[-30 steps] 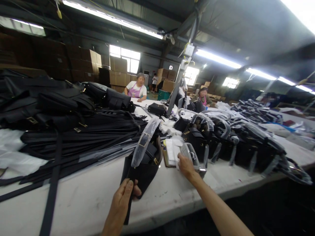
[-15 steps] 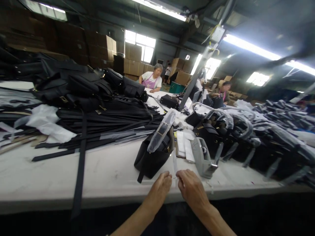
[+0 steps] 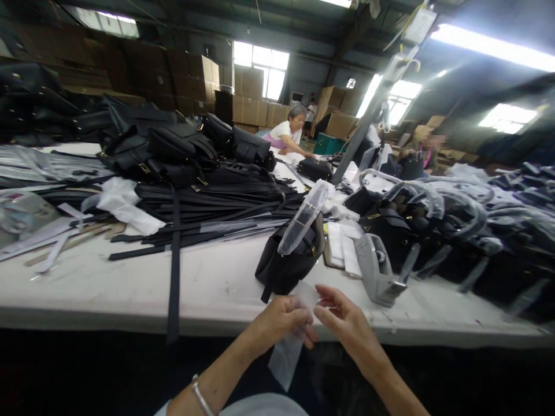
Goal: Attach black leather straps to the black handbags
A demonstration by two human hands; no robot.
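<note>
A thin translucent plastic strip (image 3: 286,361) is pinched in my left hand (image 3: 280,319); one end stands up above the fingers and the other hangs below the table edge. Close beside it, my right hand (image 3: 349,318) has its thumb and fingers apart, near the strip's upper end; I cannot tell whether the fingertips touch it. Just beyond both hands stands a black handbag (image 3: 288,263), its handle wrapped in clear plastic (image 3: 306,219). To the bag's right lie white paper slips (image 3: 342,242) and a grey tape dispenser (image 3: 377,274).
Many black straps (image 3: 229,196) lie across the left of the white table (image 3: 208,289), one hanging over its front edge. Black bags (image 3: 173,144) are heaped behind them. Several bags with wrapped handles (image 3: 455,254) stand at the right. A co-worker (image 3: 288,133) leans over the far side.
Both hands have come nearer to me, and the plastic strip now shows in the left one. The right hand's fingers have spread. The view has shifted, and the far co-worker reaches forward.
</note>
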